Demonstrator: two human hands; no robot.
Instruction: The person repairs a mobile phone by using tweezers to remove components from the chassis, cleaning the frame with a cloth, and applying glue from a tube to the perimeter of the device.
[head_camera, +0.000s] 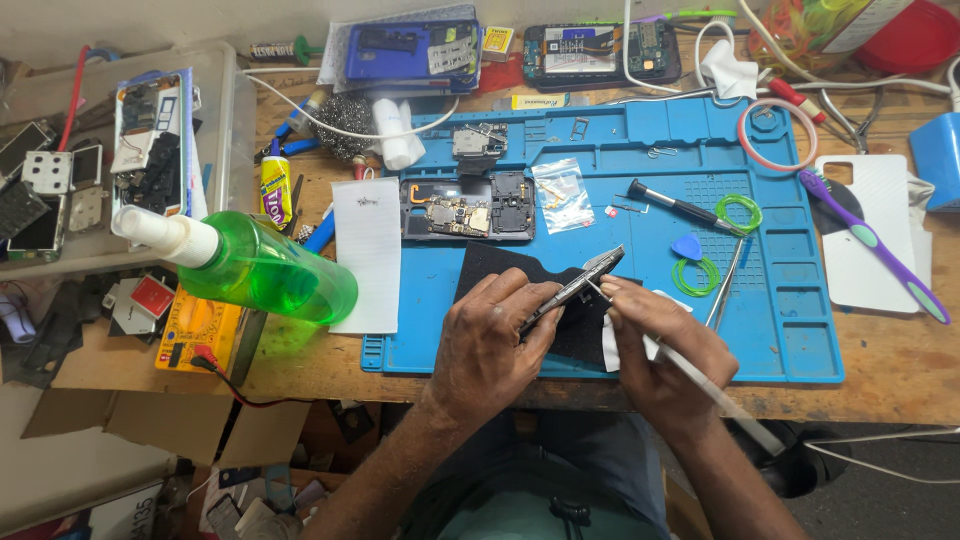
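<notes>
— So, starting at the left: why does the green spray bottle lie on its side?
— It seems just set down within reach, its nozzle toward the tray of old phone parts and its base just short of the blue mat.
— And the opened phone on the mat?
— It lies flat, insides up, behind the black pad, probably so its boards stay in view.
— What does the left hand hold?
— A thin phone frame, lifted above the pad and tilted on edge; the fingers are curled around it with the thumb pressing its side, likely to steady it.
— And the right hand?
— Its fingertips are pinched on a white pen-like tool, the tip meeting the frame's edge. The tilt seems meant to turn that edge toward the tool.
— Further right?
— A screwdriver, green rings and a purple toothbrush lie well apart from the hands.
</notes>
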